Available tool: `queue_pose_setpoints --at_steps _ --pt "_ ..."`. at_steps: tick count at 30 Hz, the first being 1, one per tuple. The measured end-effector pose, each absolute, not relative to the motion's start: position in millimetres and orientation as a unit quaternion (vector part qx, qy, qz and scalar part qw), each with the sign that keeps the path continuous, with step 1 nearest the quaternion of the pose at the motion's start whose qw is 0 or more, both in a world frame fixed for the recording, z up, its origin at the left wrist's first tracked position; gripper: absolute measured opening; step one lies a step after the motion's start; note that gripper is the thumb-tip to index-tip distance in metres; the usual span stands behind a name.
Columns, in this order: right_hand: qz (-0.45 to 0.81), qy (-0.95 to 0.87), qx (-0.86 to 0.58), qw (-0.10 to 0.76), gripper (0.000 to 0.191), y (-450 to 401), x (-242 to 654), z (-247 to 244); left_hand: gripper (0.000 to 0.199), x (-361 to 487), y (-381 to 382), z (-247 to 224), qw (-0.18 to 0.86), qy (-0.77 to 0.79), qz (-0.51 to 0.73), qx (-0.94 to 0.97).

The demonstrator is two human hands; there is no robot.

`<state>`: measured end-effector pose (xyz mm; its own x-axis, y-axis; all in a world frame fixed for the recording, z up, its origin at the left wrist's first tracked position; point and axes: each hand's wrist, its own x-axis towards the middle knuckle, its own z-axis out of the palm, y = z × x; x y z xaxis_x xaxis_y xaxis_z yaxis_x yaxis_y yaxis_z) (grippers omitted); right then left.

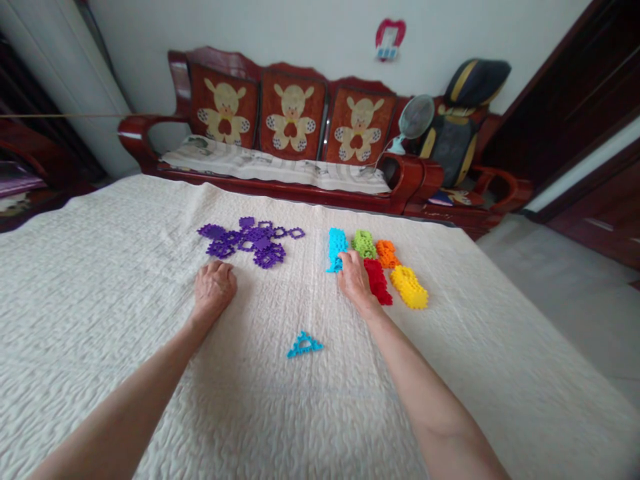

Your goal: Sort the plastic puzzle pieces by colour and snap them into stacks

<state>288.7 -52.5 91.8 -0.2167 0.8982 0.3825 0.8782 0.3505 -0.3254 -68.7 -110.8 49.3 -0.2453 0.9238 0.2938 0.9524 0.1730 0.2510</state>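
Note:
My left hand (pixel 215 287) rests curled on the white quilted cloth, just below a loose pile of purple toothed pieces (pixel 250 241); nothing shows in it. At the near end of a row of light blue pieces (pixel 337 241), my right hand (pixel 354 275) has its fingers pinched on a blue piece (pixel 334 265). Right beside that hand lie red pieces (pixel 379 283), with green pieces (pixel 365 244), orange pieces (pixel 387 253) and yellow pieces (pixel 410 287) around them. A single blue triangular piece (pixel 305 345) lies flat nearer to me, between my forearms.
Beyond the cloth-covered surface (pixel 270 413) stands a red wooden sofa (pixel 300 190) with bear-patterned cushions (pixel 291 117). A small fan (pixel 417 117) is at its right end, beside a wooden armchair (pixel 510 190) holding a black and yellow massage cushion (pixel 450 143).

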Motion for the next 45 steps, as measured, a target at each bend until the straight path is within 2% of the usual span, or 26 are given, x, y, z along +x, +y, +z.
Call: queue_pose_setpoints --at_steps 5,10,13,17,28,32,37,39,41,45 --pt "0.047 -0.798 -0.528 0.287 0.038 -80.0 284.2 89.2 0.038 -68.6 -110.9 48.7 0.040 -0.768 -0.194 -0.610" --pt "0.257 -0.844 -0.407 0.235 0.025 -125.2 274.5 84.4 0.038 -67.8 -110.2 48.0 0.045 -0.771 -0.193 -0.606" --pt "0.309 -0.868 -0.332 0.202 0.032 -150.6 270.8 87.3 0.037 -68.4 -109.4 46.9 0.046 -0.771 -0.194 -0.605" --pt "0.275 -0.904 -0.291 0.150 0.044 -174.7 265.9 95.2 0.036 -68.6 -109.3 46.4 0.046 -0.767 -0.200 -0.608" --pt "0.116 -0.950 -0.282 0.066 0.023 -197.6 240.2 100.6 0.034 -69.6 -108.7 45.3 0.045 -0.760 -0.208 -0.614" --pt "0.131 -0.935 -0.308 0.120 0.017 -193.9 232.9 96.1 0.033 -68.0 -110.8 47.7 0.048 -0.758 -0.212 -0.616" --pt "0.203 -0.856 -0.352 0.319 0.023 -173.3 239.1 87.5 0.034 -70.7 -109.1 44.0 0.058 -0.752 -0.212 -0.622" --pt "0.220 -0.828 -0.369 0.361 0.024 -164.3 248.7 82.3 0.034 -72.2 -107.6 41.9 0.055 -0.753 -0.208 -0.622" --pt "0.220 -0.817 -0.388 0.364 0.024 -158.2 260.1 77.7 0.034 -72.8 -106.9 41.1 0.052 -0.754 -0.208 -0.621" --pt "0.210 -0.824 -0.417 0.320 0.021 -155.5 278.6 74.3 0.035 -71.3 -107.8 43.1 0.048 -0.760 -0.210 -0.613"
